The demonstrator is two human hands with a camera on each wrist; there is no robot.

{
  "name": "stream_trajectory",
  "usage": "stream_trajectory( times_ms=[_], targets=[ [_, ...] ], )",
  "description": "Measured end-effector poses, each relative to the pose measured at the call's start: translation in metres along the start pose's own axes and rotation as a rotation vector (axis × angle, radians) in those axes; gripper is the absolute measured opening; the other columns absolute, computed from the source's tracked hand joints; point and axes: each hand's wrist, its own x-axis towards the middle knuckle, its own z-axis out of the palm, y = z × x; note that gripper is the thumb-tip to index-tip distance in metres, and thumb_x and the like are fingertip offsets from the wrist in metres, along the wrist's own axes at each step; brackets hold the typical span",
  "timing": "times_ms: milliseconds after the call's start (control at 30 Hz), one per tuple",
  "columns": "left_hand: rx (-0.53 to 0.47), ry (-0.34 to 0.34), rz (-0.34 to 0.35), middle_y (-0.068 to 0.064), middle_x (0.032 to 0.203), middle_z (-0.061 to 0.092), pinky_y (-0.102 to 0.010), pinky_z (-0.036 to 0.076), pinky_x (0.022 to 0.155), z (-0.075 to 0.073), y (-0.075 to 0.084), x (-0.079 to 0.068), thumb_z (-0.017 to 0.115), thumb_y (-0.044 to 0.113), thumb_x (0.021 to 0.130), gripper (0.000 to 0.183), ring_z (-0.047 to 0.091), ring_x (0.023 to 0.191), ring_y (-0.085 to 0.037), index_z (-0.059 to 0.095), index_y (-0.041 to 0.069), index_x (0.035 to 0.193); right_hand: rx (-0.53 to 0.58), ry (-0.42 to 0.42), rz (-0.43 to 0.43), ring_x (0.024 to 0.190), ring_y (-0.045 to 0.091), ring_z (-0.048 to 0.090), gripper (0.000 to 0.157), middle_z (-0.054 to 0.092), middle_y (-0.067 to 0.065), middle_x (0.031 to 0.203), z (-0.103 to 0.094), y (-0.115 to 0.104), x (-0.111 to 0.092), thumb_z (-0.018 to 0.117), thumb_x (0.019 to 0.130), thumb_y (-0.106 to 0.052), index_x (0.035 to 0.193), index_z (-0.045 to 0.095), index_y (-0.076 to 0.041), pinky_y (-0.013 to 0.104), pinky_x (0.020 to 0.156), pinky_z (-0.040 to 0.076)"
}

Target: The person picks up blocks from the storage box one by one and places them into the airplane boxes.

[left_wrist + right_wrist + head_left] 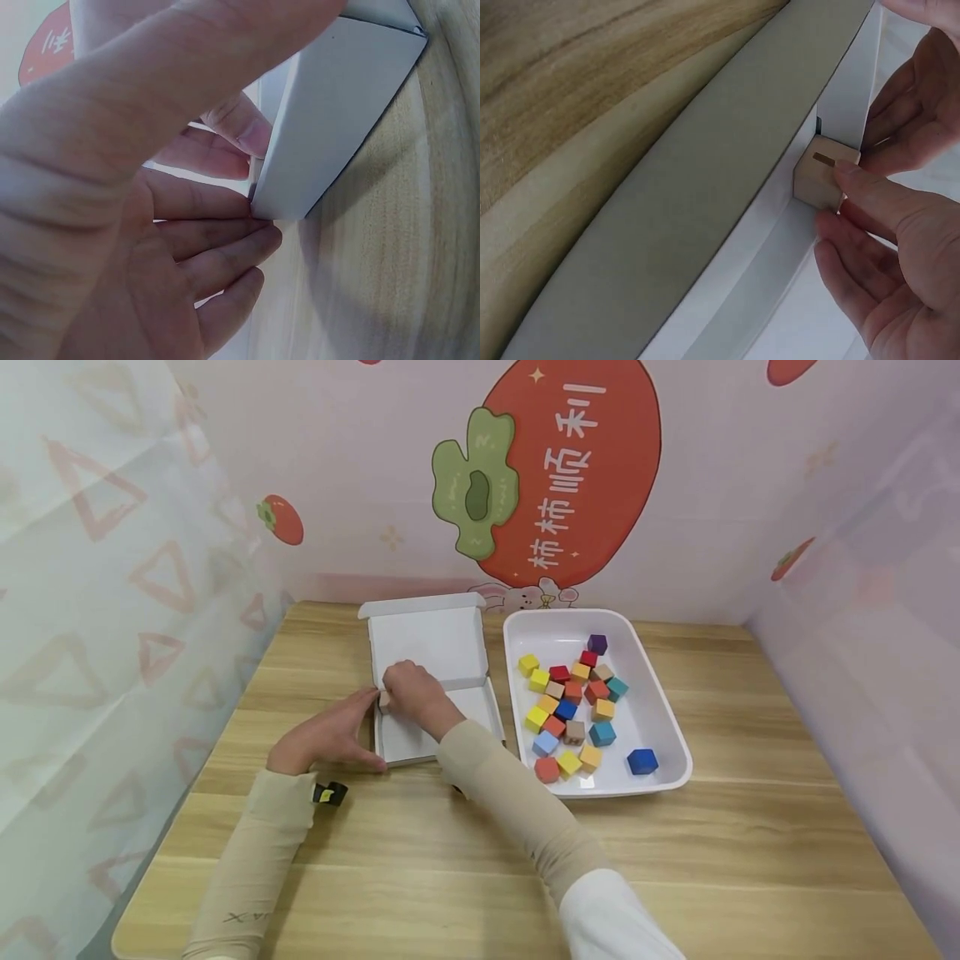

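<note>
A white cardboard box [411, 745] lies on the table with its lid raised at the back. Inside its left end, my right hand [417, 695] pinches a plain wooden block [817, 176] between thumb and fingers. In the right wrist view the block sits in a corner against the box walls, and a short brown mark shows on its top. My left hand [330, 735] is spread along the box's left side, thumb near the front corner. The left wrist view shows its nearly straight fingers [214, 240] touching the edge of the box wall [337, 112].
Right of the box stands a white tray [671, 718] holding many coloured and plain wooden blocks, with a dark blue block [642, 762] apart from the others. The wooden table [750, 827] extends to the right and front. A printed cloth backdrop [360, 485] rises behind it.
</note>
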Motion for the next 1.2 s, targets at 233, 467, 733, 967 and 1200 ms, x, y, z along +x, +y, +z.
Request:
stream_trajectory(
  times_ms=[233, 467, 733, 967, 1200],
  targets=[
    [0.006, -0.008, -0.02, -0.035, 0.167, 0.029, -0.064, 0.032, 0.126, -0.003, 0.001, -0.001, 0.096, 0.046, 0.075, 0.127, 0.032, 0.154, -0.052, 0.022, -0.014, 0.16, -0.069, -0.024, -0.013, 0.09, 0.013, 0.064, 0.022, 0.076, 0.003, 0.101, -0.009, -0.002, -0.001, 0.084, 0.093, -0.027, 0.103, 0.077, -0.009, 0.03, 0.082, 0.061],
    [-0.016, -0.023, -0.043, -0.033, 0.17, 0.023, -0.065, 0.029, 0.127, -0.003, -0.002, -0.002, 0.095, 0.049, 0.075, 0.131, 0.026, 0.157, -0.052, 0.02, -0.012, 0.163, -0.037, -0.096, -0.027, 0.121, 0.024, 0.068, 0.035, 0.074, 0.006, 0.126, -0.056, 0.003, -0.017, 0.081, 0.095, -0.023, 0.126, 0.074, -0.007, 0.035, 0.102, 0.059],
    [-0.007, -0.04, -0.058, -0.035, 0.171, 0.018, -0.066, 0.024, 0.128, -0.004, -0.001, -0.003, 0.094, 0.051, 0.075, 0.134, 0.02, 0.158, -0.054, 0.016, -0.012, 0.163, 0.052, -0.064, -0.058, 0.112, 0.027, 0.066, 0.028, 0.076, 0.01, 0.124, -0.119, 0.044, -0.043, 0.08, 0.095, -0.014, 0.121, 0.077, -0.005, 0.04, 0.102, 0.057],
    [0.012, -0.023, -0.016, -0.037, 0.168, 0.024, -0.066, 0.027, 0.127, -0.003, -0.001, -0.001, 0.095, 0.049, 0.074, 0.132, 0.025, 0.156, -0.054, 0.019, -0.015, 0.161, 0.073, 0.003, 0.024, 0.081, 0.024, 0.055, 0.01, 0.06, 0.008, 0.081, -0.144, 0.104, -0.067, 0.082, 0.092, -0.011, 0.092, 0.076, -0.003, 0.033, 0.075, 0.052],
    [-0.008, -0.021, -0.015, -0.036, 0.168, 0.025, -0.065, 0.028, 0.127, 0.0, -0.002, -0.001, 0.097, 0.048, 0.072, 0.134, 0.027, 0.156, -0.053, 0.019, -0.013, 0.162, 0.136, -0.002, 0.197, 0.102, 0.028, 0.063, 0.035, 0.072, 0.01, 0.113, -0.141, 0.147, -0.082, 0.084, 0.09, -0.012, 0.124, 0.077, -0.006, 0.041, 0.1, 0.062]
  ],
)
